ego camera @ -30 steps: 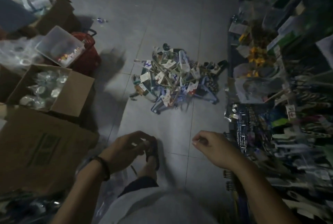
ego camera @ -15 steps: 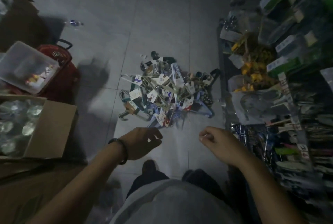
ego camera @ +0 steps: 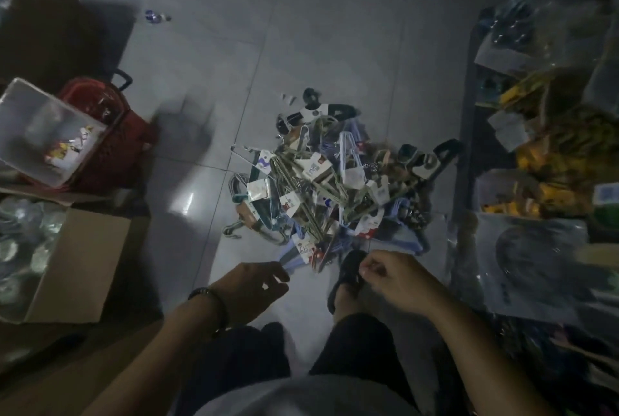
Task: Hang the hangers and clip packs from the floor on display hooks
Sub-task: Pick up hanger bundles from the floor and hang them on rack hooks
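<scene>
Closer now to the pile of hangers and clip packs (ego camera: 328, 181) on the floor (ego camera: 301, 47), the left hand (ego camera: 251, 288) reaches with fingers loosely spread, the right hand (ego camera: 392, 278) curled on nothing visible; pickup looks to be starting, and 1 pack needs teasing free next.

A tangled heap of hangers and clip packs (ego camera: 330, 187) lies on the grey tile floor (ego camera: 318, 30) at twelve o'clock: pale blue, beige and dark green hangers crossed at all angles, white card labels (ego camera: 353, 177) among them.
</scene>
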A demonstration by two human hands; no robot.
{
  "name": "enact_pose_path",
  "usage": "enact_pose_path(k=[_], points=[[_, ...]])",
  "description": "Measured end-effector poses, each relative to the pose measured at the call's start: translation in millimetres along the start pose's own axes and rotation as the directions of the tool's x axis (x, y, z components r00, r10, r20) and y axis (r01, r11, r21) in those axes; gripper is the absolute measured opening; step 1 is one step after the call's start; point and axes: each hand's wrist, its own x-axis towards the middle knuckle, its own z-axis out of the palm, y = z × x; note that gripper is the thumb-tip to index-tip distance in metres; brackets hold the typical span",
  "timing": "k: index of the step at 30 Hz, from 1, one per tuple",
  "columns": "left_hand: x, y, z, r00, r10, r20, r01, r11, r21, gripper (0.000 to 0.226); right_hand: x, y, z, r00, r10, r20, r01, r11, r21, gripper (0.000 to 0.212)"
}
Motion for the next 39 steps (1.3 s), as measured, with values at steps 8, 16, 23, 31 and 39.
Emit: enact_pose_path(k=[8, 16, 23, 31, 39], points=[[210.5, -26.0, -51.2, 0.995, -0.087, -0.039, 0.082, 0.990, -0.115, 0.030, 242.3, 7.0, -74.3, 0.998, -0.051, -0.038, 0.044, 0.985, -0.167, 0.015], [444.4, -127.0, 6.9, 0.981, -0.183, -0.060, 0.158, 0.943, -0.291, 0.034, 470.2, 68.9, 11.4, 0.991, 0.124, -0.049, -0.132, 0.955, -0.265, 0.037], [490.1, -180.7, 82.4, 0.963, -0.265, -0.041, 0.136, 0.615, -0.776, 0.068, 554.1, 90.7, 86.5, 0.831, 0.550, -0.084, -0.553, 0.833, -0.024, 0.077], [501.7, -192.7, 84.6, 0.974, -0.224, 0.017, 0.104, 0.381, -0.919, 0.062, 551.4, 101.5, 88.7, 0.894, 0.381, -0.237, -0.405, 0.912, -0.061, 0.044], [501.4, -197.0, 66.6, 0.972, -0.200, 0.125, 0.163, 0.187, -0.969, 0.033, 492.8, 70.1, 32.9, 0.865, -0.018, -0.501, -0.058, 0.989, -0.137, 0.016]])
